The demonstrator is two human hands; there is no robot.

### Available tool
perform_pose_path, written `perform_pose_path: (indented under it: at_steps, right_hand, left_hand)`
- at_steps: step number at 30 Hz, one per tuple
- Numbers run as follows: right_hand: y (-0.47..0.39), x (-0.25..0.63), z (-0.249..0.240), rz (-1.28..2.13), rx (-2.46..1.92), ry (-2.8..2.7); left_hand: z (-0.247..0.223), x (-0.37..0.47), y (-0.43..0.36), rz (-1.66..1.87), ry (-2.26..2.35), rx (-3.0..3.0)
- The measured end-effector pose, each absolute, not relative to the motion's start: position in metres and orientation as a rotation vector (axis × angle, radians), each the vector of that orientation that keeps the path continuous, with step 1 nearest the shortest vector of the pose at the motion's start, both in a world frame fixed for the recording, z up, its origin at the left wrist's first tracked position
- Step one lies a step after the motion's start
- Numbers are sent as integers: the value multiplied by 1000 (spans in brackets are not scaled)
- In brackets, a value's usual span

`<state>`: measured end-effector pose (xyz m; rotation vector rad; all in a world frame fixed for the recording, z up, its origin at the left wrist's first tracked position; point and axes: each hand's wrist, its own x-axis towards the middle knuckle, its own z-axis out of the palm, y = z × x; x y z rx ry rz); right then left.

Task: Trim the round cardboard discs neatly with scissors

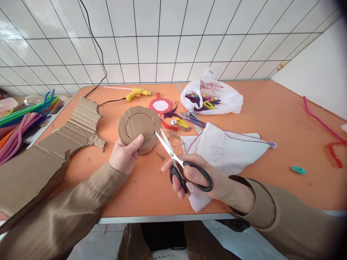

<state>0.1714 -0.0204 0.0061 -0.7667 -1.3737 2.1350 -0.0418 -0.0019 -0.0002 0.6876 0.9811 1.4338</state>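
My left hand (126, 155) grips a round cardboard disc (140, 127) by its lower edge, thumb on top. A smaller circle is marked or cut inside the disc's rim. In my right hand (193, 175) is a pair of scissors (172, 154) with black handles. Their blades are slightly apart and point up and left, the tips close to the disc's right edge. Beyond the disc lies a pink-red ring (161, 105) with a white centre. A white cloth (227, 148) with dark red stitching is partly under my right hand.
Large cut cardboard (38, 162) covers the table's left side, near colourful pipe cleaners (21, 133). Further back are a yellow glue gun (138, 94) with its cord, purple-handled scissors (196, 120) and a white plastic bag (227, 95). A green coil (298, 170) lies right.
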Motion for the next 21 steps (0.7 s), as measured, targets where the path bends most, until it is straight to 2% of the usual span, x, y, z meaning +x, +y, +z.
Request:
perform_pose_path:
  at_steps: [21]
  right_hand:
    - [-21, 170, 1, 2313, -673, -1160]
  left_hand:
    - [-12, -34, -7, 1514, 971, 826]
